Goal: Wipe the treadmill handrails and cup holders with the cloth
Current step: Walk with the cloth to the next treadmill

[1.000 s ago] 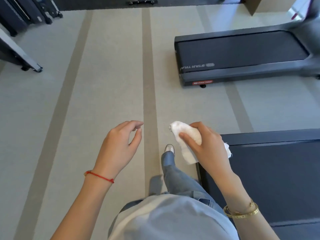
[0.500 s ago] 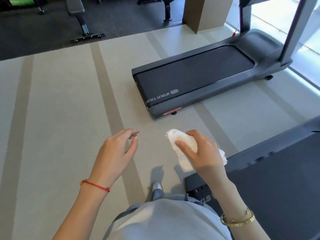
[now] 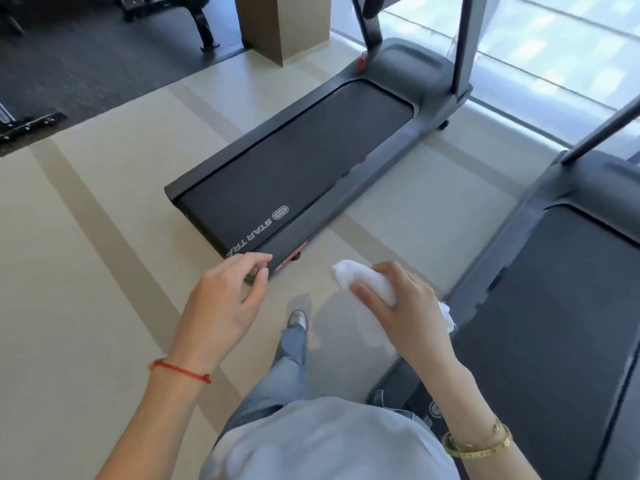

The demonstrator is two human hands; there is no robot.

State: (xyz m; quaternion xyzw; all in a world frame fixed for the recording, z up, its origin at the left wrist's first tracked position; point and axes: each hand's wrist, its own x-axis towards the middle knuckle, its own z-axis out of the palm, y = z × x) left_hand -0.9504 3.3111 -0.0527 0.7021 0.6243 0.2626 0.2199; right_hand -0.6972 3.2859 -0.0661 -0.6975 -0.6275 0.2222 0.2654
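Cloth (image 3: 367, 284) between two treadmills (image 3: 311, 161)

The belt (image 3: 298, 174) of the far treadmill (image 3: 391, 157) bore white letters reading "STAR TRA", the rest cut off by a hand, with a small oval logo beside them. A red label (image 3: 290, 258) on its rear edge was too small to read.

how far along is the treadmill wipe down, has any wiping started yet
Nothing looks wiped yet. In hand: the right hand grips the white cloth above the floor, touching no machine; the left hand hangs open and holds nothing. The person stands between two treadmills, near their rear ends. Left: everything. Only the uprights show; handrails and cup holders are out of view.
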